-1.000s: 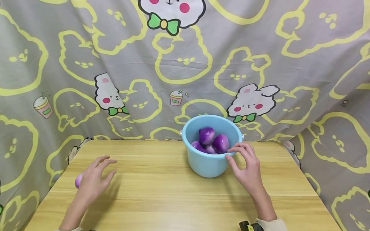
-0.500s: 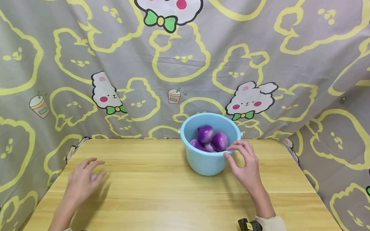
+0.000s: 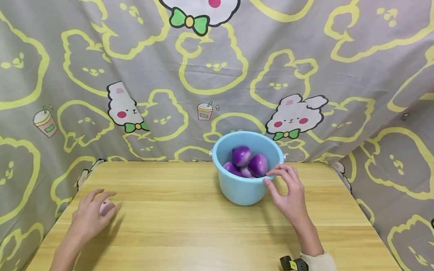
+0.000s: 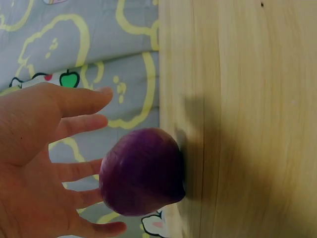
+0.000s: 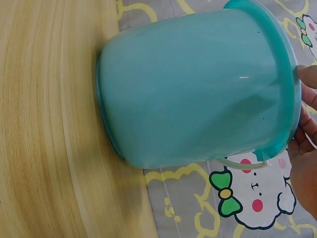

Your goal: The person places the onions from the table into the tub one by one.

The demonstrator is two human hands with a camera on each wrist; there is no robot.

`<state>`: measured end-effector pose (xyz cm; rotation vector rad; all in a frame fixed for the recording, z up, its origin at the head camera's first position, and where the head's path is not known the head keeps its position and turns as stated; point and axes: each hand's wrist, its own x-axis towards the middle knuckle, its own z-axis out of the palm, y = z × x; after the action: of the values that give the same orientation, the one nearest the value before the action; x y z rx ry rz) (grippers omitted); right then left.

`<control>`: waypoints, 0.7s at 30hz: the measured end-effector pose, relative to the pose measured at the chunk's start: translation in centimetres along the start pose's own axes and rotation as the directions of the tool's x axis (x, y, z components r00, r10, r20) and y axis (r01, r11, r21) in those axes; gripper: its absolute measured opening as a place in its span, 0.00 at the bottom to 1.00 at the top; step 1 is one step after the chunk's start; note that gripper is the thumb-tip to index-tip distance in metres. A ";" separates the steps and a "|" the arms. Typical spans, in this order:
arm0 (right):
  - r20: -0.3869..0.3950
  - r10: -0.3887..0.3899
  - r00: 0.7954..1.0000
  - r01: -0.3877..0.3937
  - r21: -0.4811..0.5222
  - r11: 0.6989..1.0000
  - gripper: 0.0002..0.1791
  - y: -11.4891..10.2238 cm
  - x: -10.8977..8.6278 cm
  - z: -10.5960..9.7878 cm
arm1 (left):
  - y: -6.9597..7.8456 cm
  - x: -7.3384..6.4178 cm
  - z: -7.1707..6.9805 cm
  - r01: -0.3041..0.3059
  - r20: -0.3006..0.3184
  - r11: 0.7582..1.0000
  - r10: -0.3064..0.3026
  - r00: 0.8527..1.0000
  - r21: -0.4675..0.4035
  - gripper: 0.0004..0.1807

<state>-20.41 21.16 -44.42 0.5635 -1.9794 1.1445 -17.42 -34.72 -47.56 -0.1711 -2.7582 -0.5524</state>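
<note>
My left hand (image 3: 87,218) hovers near the table's left side, thumb and fingers spread around a purple onion (image 3: 105,207). In the left wrist view this onion (image 4: 143,171) rests on the wood, in front of the parted fingers; nothing grips it. A light blue bucket (image 3: 241,192) stands upright toward the back of the table, with several purple onions (image 3: 258,165) inside. My right hand (image 3: 291,196) pinches the bucket's near right rim between thumb and fingers. From the right wrist, the bucket's side (image 5: 193,89) fills the view, fingers at its rim.
The wooden table (image 3: 182,232) reaches back to a grey curtain (image 3: 150,74) with yellow outlines and cartoon bunnies. Curtain also hangs along both sides. A pale handle (image 5: 245,165) hangs at the bucket's side.
My left hand has shifted left and slightly toward me. The onion, earlier seen at the hand's outer side, now shows between thumb and fingers. The right hand stays at the bucket's rim.
</note>
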 end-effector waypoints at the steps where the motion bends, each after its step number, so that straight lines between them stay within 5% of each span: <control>1: 0.001 0.001 1.000 -0.001 0.000 1.000 0.12 0.0 0.0 0.0 | -0.1 0.0 0.0 -0.001 0.004 1.000 0.001 1.000 0.002 0.25; 11: -0.002 0.001 1.000 -0.001 -0.008 1.000 0.11 0.0 0.0 0.0 | -1.0 -0.3 -0.1 -0.007 0.027 1.000 0.007 1.000 0.001 0.25; 18: 0.000 0.005 1.000 -0.005 -0.011 1.000 0.11 0.0 -0.1 0.0 | -1.7 -0.5 -0.1 0.032 0.099 0.999 -0.033 0.995 0.008 0.29; 21: 0.002 0.009 1.000 -0.009 -0.011 1.000 0.11 0.1 -0.1 0.0 | -1.9 -0.6 0.1 0.022 0.077 1.000 -0.023 0.997 0.011 0.29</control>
<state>-20.41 21.21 -44.53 0.5509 -1.9905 1.1378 -17.27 -36.49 -48.52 -0.1628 -2.8401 -0.5483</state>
